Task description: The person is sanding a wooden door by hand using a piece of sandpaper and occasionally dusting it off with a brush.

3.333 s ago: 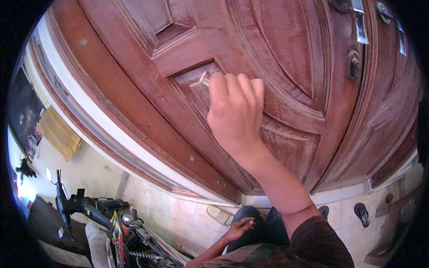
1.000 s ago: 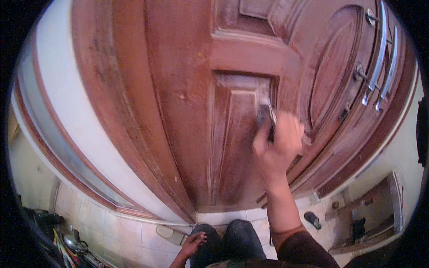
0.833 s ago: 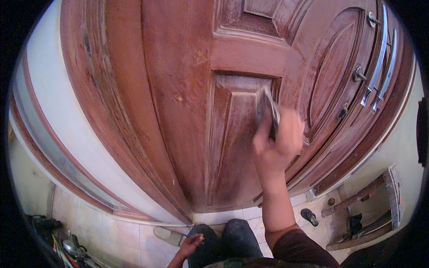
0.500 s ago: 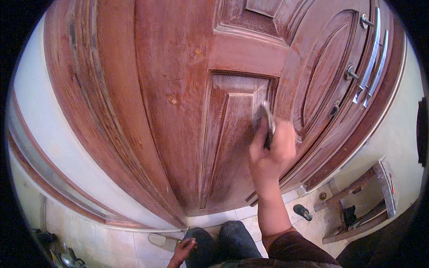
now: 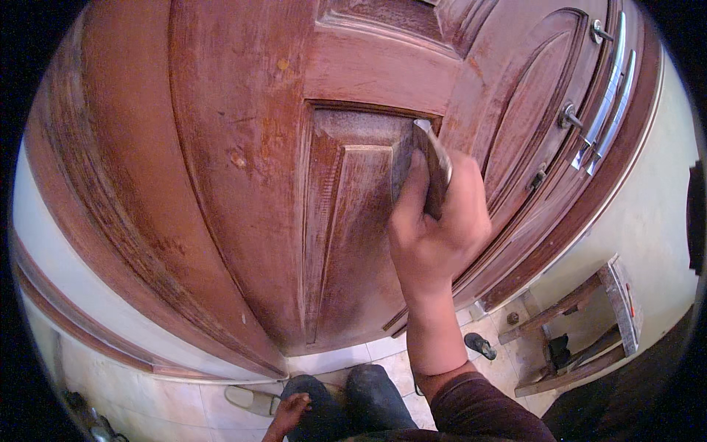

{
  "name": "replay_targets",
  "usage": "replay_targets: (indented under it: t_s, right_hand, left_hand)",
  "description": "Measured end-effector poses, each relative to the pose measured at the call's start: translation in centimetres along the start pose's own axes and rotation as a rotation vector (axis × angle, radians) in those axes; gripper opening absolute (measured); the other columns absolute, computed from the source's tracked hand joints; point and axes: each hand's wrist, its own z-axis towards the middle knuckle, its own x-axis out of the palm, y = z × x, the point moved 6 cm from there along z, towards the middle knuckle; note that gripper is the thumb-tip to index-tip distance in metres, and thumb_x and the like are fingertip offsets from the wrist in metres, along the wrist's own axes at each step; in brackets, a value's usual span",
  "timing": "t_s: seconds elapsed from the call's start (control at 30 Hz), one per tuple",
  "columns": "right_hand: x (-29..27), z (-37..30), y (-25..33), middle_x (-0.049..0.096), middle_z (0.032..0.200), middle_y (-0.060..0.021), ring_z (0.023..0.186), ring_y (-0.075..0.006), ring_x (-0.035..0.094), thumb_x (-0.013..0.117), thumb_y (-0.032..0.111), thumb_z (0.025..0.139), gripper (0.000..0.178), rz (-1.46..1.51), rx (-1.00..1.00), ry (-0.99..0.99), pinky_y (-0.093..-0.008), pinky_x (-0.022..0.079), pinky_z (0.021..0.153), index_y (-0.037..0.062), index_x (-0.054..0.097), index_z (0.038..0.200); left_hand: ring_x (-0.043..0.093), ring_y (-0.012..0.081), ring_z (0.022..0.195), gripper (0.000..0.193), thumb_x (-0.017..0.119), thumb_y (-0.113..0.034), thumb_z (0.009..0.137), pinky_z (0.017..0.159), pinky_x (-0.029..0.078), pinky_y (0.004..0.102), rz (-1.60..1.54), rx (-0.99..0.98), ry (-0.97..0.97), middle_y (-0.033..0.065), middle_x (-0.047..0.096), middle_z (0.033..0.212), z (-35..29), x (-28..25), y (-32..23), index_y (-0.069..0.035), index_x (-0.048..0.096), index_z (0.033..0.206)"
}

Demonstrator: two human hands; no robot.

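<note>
A folded brownish sheet (image 5: 434,162), its edge pale and curled, is pinched between thumb and fingers of the right hand (image 5: 442,232) at the upper right corner of a recessed panel (image 5: 357,250) in a reddish-brown wooden door (image 5: 383,70). The panel's borders are streaked with whitish scuffs. The left hand (image 5: 294,410) is rested by a knee (image 5: 320,394); its grip cannot be told.

2 hands (image 5: 440,221) (image 5: 291,415), 2 long silver handles (image 5: 610,92) (image 5: 623,101)
</note>
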Motion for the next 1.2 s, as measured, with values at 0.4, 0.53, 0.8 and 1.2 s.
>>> replay_targets:
  t_s: [0.4, 0.53, 0.8, 1.2]
  right_hand:
    - [-1.4, -2.6, -1.3, 0.060, 0.083, -0.0176, 0.073, -0.0383, 0.060, 0.073, -0.006, 0.084, 0.017, -0.031, 0.026, 0.030, -0.0433, 0.047, 0.065, -0.0009, 0.069, 0.099]
    - [-2.4, -5.5, -2.9, 0.060, 0.086, -0.0181, 0.077, -0.0384, 0.061, 0.071, -0.008, 0.077, 0.026, 0.016, 0.057, 0.040, -0.0436, 0.048, 0.068, -0.0002, 0.069, 0.102]
    - [-1.8, -8.5, -4.1, 0.058, 0.087, -0.0103, 0.077, -0.0304, 0.056, 0.067, 0.005, 0.064, 0.041, 0.028, -0.006, 0.094, -0.0422, 0.041, 0.068, 0.0040, 0.075, 0.105]
    - [-2.7, -8.9, -5.5, 0.062, 0.090, -0.0017, 0.083, -0.0211, 0.059, 0.065, 0.018, 0.080, 0.016, 0.086, 0.039, 0.129, -0.0425, 0.038, 0.074, 0.0124, 0.071, 0.093]
  left_hand:
    - [0.073, 0.0202, 0.100, 0.046, 0.066, -0.039, 0.105, 0.087, 0.057, 0.0346, 0.008, -0.042, -0.025, 0.0111, 0.074, 0.118, 0.1, -0.1, 1.9, -0.003, 0.066, 0.134]
    - [0.073, 0.0208, 0.101, 0.043, 0.065, -0.035, 0.106, 0.088, 0.058, 0.0352, -0.117, -0.028, -0.054, 0.0119, 0.074, 0.120, 1.3, -0.1, 2.7, -0.002, 0.065, 0.135]
    - [0.072, 0.0232, 0.103, 0.040, 0.060, -0.029, 0.109, 0.093, 0.057, 0.0364, 0.014, -0.064, -0.058, 0.0138, 0.072, 0.122, -2.0, 1.9, -2.6, 0.000, 0.063, 0.136]
    - [0.071, 0.0192, 0.105, 0.052, 0.061, -0.044, 0.107, 0.091, 0.055, 0.0316, 0.111, -0.107, -0.084, 0.0107, 0.073, 0.123, -3.4, 2.2, -1.9, -0.001, 0.064, 0.135]
